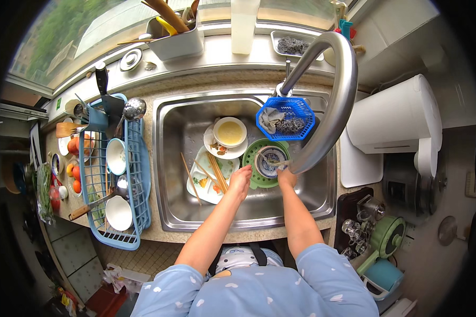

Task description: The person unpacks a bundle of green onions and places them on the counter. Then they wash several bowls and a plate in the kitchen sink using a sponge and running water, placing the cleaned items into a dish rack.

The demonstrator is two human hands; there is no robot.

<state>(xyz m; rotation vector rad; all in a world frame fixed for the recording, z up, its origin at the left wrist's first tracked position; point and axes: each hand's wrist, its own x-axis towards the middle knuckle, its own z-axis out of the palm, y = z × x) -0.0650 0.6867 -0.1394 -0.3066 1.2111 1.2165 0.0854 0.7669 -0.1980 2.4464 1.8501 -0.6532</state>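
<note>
My left hand (pixel 242 180) is over the stainless steel sink, at the left edge of a green plastic strainer basket (pixel 261 183), with nothing seen in it. My right hand (pixel 286 177) is at the lower right rim of a blue-patterned bowl (pixel 269 161) that sits in the strainer; part of it is hidden by the faucet, and whether its fingers grip the bowl is unclear. Left of the strainer lie a divided plate (pixel 196 176) with wooden chopsticks (pixel 214 168) on it and a patterned plate (pixel 230 153). A bowl of yellowish liquid (pixel 230 132) stands on the patterned plate.
A curved steel faucet (pixel 347 79) arches over the sink's right side. Near its base hangs a blue basket (pixel 285 136) with scrubbers. A blue dish rack (pixel 142 178) with bowls, ladles and a cleaver stands left. At right are a white board (pixel 361 168) and several glasses (pixel 355 233).
</note>
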